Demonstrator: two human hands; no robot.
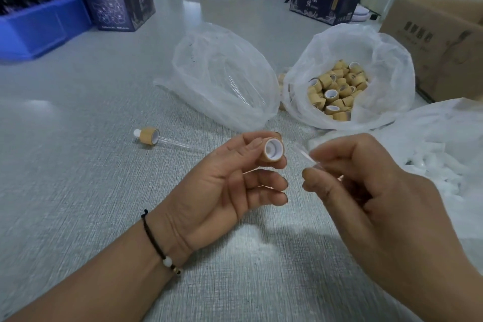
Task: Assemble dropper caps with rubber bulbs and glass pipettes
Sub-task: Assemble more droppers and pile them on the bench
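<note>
Item: 1 cap [271,150], tan shell, white liner, open end facing the right hand; pinched by left hand [224,185] fingertips above the table [78,191]. Item: 1 glass tube [304,155], pinched by right hand [366,191], tip just beside the cap. Handling, likely: light, slippery, brittle; hold near the entering end.

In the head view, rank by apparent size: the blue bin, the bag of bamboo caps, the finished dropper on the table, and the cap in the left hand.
1. Bag of bamboo caps
2. Blue bin, though cropped and farther
3. Finished dropper
4. Cap
</note>
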